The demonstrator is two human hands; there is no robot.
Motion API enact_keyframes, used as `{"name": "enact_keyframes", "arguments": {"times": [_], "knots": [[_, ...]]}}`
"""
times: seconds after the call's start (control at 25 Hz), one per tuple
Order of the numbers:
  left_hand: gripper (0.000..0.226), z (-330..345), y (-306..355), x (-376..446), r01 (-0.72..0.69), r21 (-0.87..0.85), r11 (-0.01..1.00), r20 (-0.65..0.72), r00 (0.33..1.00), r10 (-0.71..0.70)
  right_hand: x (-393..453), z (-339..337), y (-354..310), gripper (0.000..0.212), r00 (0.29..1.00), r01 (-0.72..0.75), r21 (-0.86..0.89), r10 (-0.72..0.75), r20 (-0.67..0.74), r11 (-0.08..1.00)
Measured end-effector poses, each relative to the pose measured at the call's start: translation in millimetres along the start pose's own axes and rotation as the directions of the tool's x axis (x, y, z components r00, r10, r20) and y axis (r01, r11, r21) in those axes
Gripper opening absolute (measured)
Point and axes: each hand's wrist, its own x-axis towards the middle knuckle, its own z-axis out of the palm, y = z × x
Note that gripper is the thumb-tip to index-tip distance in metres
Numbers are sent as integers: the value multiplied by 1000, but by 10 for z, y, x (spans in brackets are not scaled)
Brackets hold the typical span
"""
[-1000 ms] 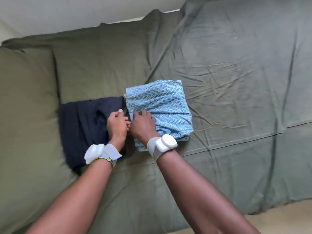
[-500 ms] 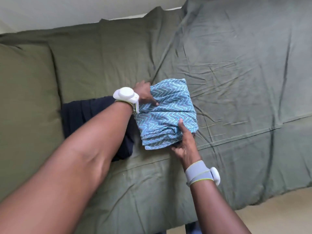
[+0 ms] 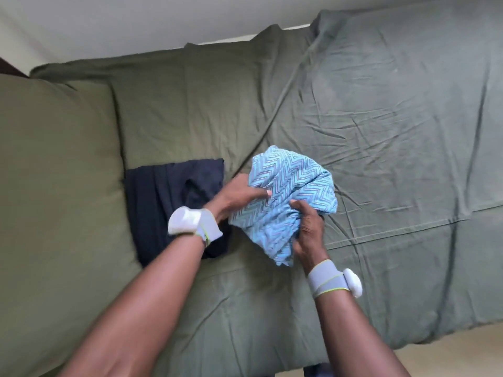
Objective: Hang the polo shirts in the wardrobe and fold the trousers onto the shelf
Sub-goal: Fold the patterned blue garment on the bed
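Head camera looks down at two bare arms reaching out over a bed with a green sheet [image 3: 381,131]. Both hands hold a bundle of blue zigzag cloth [image 3: 288,191], which I cannot tell to be a shirt or trousers. The bundle is bunched up, and I cannot tell if it is off the sheet or resting on it.

The left hand [image 3: 236,195] comes in from the left side. Its fingers [image 3: 258,193] lie close together and point right, pressing flat on top of the cloth. The left arm runs from the bottom left corner up to the bundle, with a grey band [image 3: 206,227] and a white box on the wrist.

The right hand [image 3: 309,227] grips the near right edge of the bundle. Its fingers are curled in and pinch the cloth, with the thumb on top. The right arm goes almost straight up from the bottom. It wears a grey wrist strap [image 3: 326,278] too.

A dark navy garment [image 3: 168,202] lies folded flat on the sheet, just to the left of the bundle, partly under the left wrist. A big green pillow [image 3: 54,172] sits at the far left.
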Motion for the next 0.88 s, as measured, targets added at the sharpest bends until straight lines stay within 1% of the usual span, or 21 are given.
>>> {"name": "enact_keyframes", "arguments": {"times": [0.04, 0.08, 0.12, 0.16, 0.24, 0.28, 0.32, 0.36, 0.4, 0.44, 0.48, 0.52, 0.56, 0.6, 0.64, 0.72, 0.8, 0.88], "knots": [[20, -39, -32, -225, -7, -185, 983, -62, 998, -5, -85, 29, -69, 37, 998, 12, -37, -9, 66, 999], [21, -105, -93, -452, -36, -324, 945, -146, 989, -12, -171, 99, -104, 38, 989, 48, -128, -30, 141, 991], [23, -171, -170, -639, -85, -421, 903, -235, 972, -17, -261, 191, -125, 38, 970, 114, -226, -59, 238, 968], [25, -265, -254, -830, -149, -500, 853, -329, 944, -28, -350, 340, -103, 38, 935, 179, -311, -63, 349, 933], [29, -474, -488, -1062, -275, -582, 766, -519, 850, -89, -482, 686, -6, 46, 836, 270, -447, 23, 548, 852], [29, -589, -634, -1127, -312, -595, 740, -597, 788, -148, -464, 853, 102, 53, 798, 305, -509, 76, 598, 805], [29, -696, -803, -1141, -314, -601, 735, -651, 726, -222, -408, 983, 228, 61, 789, 338, -563, 99, 606, 754], [31, -821, -1027, -1156, -283, -597, 751, -691, 658, -301, -336, 1097, 434, 66, 796, 381, -619, 97, 598, 687], [36, -909, -1232, -1150, -218, -574, 789, -722, 589, -362, -253, 1162, 640, 69, 819, 443, -691, 56, 572, 572], [41, -955, -1396, -1137, -134, -525, 840, -757, 525, -389, -176, 1180, 825, 71, 834, 504, -761, -3, 551, 409], [42, -984, -1571, -1129, -51, -459, 887, -788, 484, -380, -117, 1163, 1039, 73, 843, 533, -820, -44, 536, 211], [40, -989, -1692, -1093, 18, -380, 925, -810, 476, -342, -65, 1114, 1215, 75, 845, 531, -847, -76, 529, 11], [37, -979, -1765, -1025, 78, -305, 949, -819, 488, -303, -22, 1050, 1332, 76, 848, 507, -851, -97, 521, -140], [36, -990, -1789, -953, 132, -264, 955, -815, 499, -294, 6, 1017, 1412, 74, 844, 487, -842, -121, 522, -233], [37, -1013, -1786, -900, 184, -257, 949, -808, 498, -315, 20, 1018, 1476, 71, 838, 468, -834, -151, 524, -291], [41, -1056, -1734, -799, 288, -222, 932, -803, 487, -342, 66, 1035, 1532, 68, 842, 399, -844, -220, 492, -358], [43, -1055, -1735, -756, 360, -159, 919, -812, 482, -329, 84, 993, 1596, 71, 859, 292, -846, -268, 437, -446], [43, -1004, -1768, -773, 396, -78, 915, -835, 475, -277, 92, 907, 1654, 77, 862, 240, -834, -287, 419, -496]]}}
